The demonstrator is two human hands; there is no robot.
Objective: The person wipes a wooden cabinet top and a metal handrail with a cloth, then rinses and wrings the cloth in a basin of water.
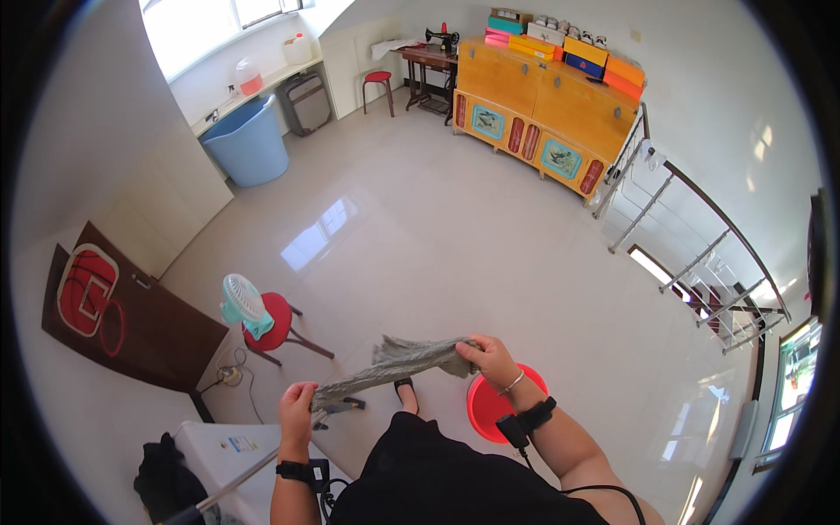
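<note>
A crumpled grey-green cloth (387, 367), which may be a garment, stretches between my hands in front of my body. My left hand (298, 407) grips its narrow, bunched end. At its wider, looser end my right hand (489, 361) pinches the fabric with the thumb on top. Below my right forearm a red plastic basin or bucket (484, 408) stands on the floor, partly hidden by that arm. Black straps with small devices are around both of my forearms.
A white appliance (226, 453) with dark clothing (167, 482) on it is at lower left, crossed by a metal pole (239, 482). A turquoise fan (244, 300) sits on a red stool (279, 321); a cable (252, 387) trails nearby. Stair railings (722, 203) curve along the right.
</note>
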